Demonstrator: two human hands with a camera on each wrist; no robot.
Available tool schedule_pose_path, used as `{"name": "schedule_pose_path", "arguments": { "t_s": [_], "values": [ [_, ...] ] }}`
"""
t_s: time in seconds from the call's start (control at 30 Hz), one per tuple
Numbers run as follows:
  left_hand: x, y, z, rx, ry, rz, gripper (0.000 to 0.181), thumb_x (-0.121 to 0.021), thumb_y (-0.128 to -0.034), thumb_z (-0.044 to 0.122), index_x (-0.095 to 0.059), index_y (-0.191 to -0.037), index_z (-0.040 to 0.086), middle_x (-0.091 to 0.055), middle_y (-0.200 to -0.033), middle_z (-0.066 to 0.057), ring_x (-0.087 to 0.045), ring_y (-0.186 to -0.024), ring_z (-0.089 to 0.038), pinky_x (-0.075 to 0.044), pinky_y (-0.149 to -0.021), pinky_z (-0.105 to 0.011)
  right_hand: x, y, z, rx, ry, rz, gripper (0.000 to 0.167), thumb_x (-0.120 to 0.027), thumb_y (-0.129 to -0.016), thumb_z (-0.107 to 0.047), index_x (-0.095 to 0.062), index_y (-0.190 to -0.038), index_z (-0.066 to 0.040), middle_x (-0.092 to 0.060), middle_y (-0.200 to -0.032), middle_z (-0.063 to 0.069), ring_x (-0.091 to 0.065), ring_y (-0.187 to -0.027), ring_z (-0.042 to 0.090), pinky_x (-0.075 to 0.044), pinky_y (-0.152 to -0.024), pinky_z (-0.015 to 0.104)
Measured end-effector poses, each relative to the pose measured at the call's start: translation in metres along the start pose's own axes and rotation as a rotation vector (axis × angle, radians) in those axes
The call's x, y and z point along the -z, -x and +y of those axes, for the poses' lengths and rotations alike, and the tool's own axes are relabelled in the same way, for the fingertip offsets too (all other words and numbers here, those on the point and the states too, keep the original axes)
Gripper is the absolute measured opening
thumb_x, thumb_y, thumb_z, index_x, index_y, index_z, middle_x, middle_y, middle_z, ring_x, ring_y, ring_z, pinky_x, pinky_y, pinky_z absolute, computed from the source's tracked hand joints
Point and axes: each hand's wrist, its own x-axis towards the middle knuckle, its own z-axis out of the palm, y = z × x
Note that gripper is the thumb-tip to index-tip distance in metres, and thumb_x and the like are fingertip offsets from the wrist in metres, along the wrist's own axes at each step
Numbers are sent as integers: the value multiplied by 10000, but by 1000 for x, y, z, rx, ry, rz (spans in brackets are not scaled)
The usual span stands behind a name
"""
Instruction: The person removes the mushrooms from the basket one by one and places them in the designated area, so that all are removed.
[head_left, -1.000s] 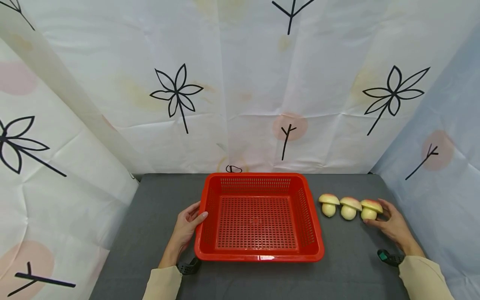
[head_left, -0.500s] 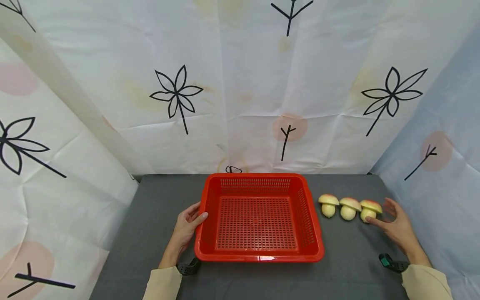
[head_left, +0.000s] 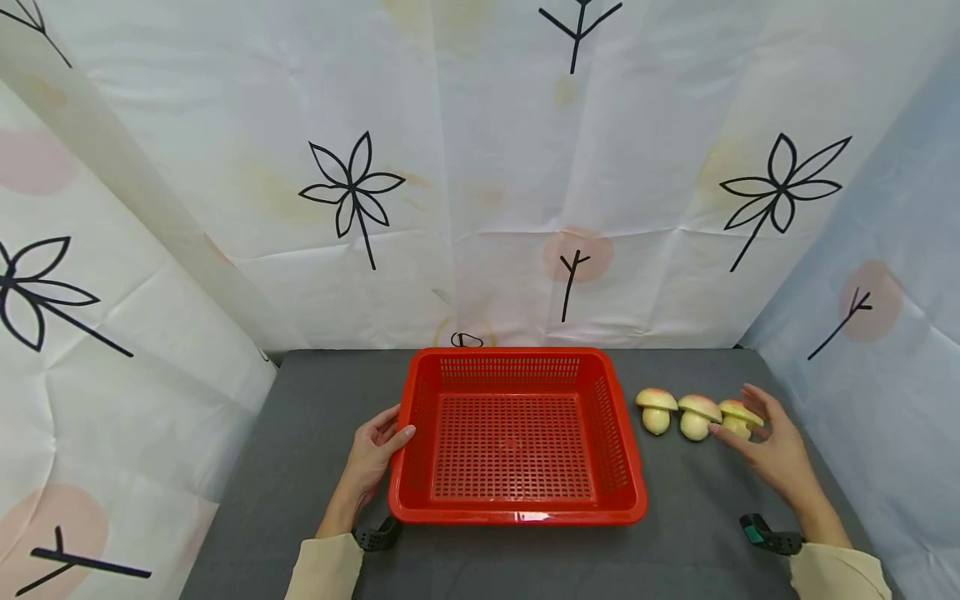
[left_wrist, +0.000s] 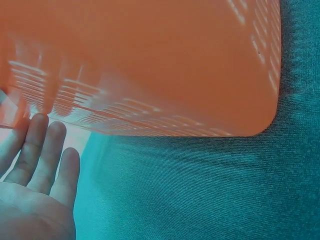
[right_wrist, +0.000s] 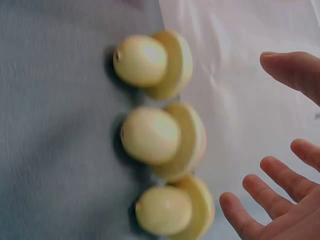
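A red plastic basket (head_left: 513, 513) with slotted walls lies at the middle of the table. At its left side, my left hand (head_left: 369, 454) holds the rim, thumb over the edge and fingers along the outer wall; in the left wrist view those fingers (left_wrist: 39, 145) are nearly straight. Three toy mushrooms stand in a row to the basket's right: a left mushroom (head_left: 656, 410), a middle mushroom (head_left: 698, 417) and a right mushroom (head_left: 741, 417). My right hand (head_left: 776, 450) hovers over the right one, partly covering it. Its thumb and fingers are spread, holding nothing, in the right wrist view.
A dark grey cloth covers the table (head_left: 330, 392). White printed curtains (head_left: 450, 167) hang behind it and on both sides. A dark band (head_left: 771, 535) sits on the right wrist, another band (head_left: 378, 533) on the left.
The right hand first drew back slightly right from the right mushroom, then moved left over it. The left hand, basket and mushrooms stay where they were.
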Motion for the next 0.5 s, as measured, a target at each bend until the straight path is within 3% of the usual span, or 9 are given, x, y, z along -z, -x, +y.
{"name": "schedule_pose_path", "arguments": {
  "t_s": [0.1,0.17,0.2,0.3,0.4,0.5],
  "values": [
    [0,-1,1,1,-2,3,589,-674,-975,47,-420,-1501,-27,-505,-1447,-280,-633,-1197,-225,-583,-901,-338,-8,-1,-11,50,-11,-9,864,-747,-946,-214,-217,-1592,8,-341,-1522,347,-358,-1321,534,-352,-916,70],
    [0,-1,1,1,-4,5,588,-677,-973,48,-424,-1499,-25,-507,-1446,-277,-630,-1202,-233,-585,-897,-339,-14,-2,-18,85,-28,-23,844,-750,-941,-187,-240,-1582,15,-352,-1516,342,-370,-1306,523,-354,-905,68],
    [0,-1,2,1,-4,5,588,-677,-973,46,-424,-1499,-26,-507,-1447,-277,-627,-1206,-239,-586,-896,-340,-17,-2,-23,97,-31,-32,835,-754,-938,-184,-255,-1579,10,-364,-1514,331,-382,-1301,511,-327,-839,40],
    [0,-1,3,9,-7,10,587,-682,-970,46,-430,-1497,-20,-513,-1445,-268,-617,-1222,-273,-588,-892,-346,-26,-4,-35,138,-50,-51,801,-757,-934,-167,-294,-1562,13,-390,-1505,313,-402,-1289,482,-332,-856,42],
    [0,-1,4,12,-22,4,585,-686,-970,55,-436,-1493,-20,-521,-1438,-268,-604,-1236,-325,-590,-888,-349,-34,-6,-48,161,-61,-81,762,-744,-944,-169,-320,-1551,12,-398,-1515,286,-417,-1312,471,-387,-910,127],
    [0,-1,7,14,-58,-12,580,-695,-971,81,-447,-1487,-16,-538,-1419,-270,-600,-1233,-373,-594,-878,-365,-39,-9,-59,181,-66,-110,729,-721,-962,-176,-332,-1547,21,-381,-1527,288,-418,-1306,503,-462,-1001,388]
  ]
}}
